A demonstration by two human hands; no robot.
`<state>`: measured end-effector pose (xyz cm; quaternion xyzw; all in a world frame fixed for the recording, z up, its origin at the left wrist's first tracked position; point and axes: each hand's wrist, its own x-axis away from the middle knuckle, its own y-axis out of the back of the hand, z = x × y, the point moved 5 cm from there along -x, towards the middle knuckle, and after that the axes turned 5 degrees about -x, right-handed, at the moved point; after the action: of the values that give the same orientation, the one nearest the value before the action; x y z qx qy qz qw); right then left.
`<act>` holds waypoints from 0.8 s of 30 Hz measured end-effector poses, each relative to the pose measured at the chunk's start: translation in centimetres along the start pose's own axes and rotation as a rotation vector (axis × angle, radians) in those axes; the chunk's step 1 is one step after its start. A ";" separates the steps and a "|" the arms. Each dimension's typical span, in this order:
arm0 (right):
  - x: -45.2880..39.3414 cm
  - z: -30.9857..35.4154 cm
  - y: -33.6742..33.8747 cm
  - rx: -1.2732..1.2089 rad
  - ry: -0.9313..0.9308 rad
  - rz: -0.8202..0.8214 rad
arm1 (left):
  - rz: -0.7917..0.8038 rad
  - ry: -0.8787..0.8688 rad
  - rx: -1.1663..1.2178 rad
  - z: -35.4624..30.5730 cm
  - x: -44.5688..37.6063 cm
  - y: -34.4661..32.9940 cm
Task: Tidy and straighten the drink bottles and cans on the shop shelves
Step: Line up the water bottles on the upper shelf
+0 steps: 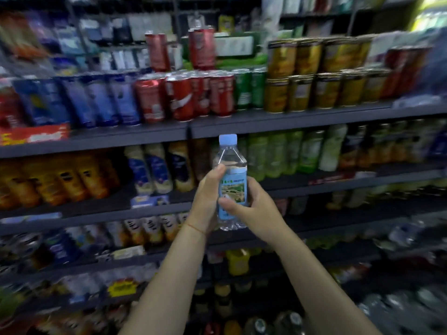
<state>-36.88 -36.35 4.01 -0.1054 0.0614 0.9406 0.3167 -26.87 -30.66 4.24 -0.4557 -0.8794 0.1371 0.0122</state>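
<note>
Both hands grip one small water bottle (231, 182), holding it upright in the air in front of the shelving. The left hand (208, 197) wraps the bottle's left side, thumb up near the shoulder, with a thin red string at the wrist. The right hand (251, 209) closes on the right side, its thumb pressed across the lower part of the label. The bottle is clear, with a pale blue cap (227, 139) and a light blue label bearing a landscape picture; its print is too small to read.

Behind it runs dark grey metal shelving (290, 122), several tiers deep. The tier above the bottle holds blue cans (101, 100), red cola cans (183, 97), green cans (249, 89) and stacked yellow tins (321, 76). The next tier carries orange bottles (55, 177) at left and green drink bottles (278, 153) at right. Most of the stock is blurred, and no brand name can be read. A yellow price tag (122, 287) hangs on a lower shelf edge.
</note>
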 end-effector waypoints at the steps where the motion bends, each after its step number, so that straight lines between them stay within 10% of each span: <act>1: -0.4 -0.2 2.7 0.036 0.020 -0.034 | 0.041 -0.015 0.016 0.8 -1.3 -2.4; 24: -8.7 4.9 63.2 0.266 0.399 -0.532 | 0.268 -0.444 -0.120 6.1 -27.8 -58.4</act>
<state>-69.39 -90.54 13.87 -0.2573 0.2144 0.7698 0.5433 -58.14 -86.38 16.02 -0.5267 -0.7989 0.1817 -0.2265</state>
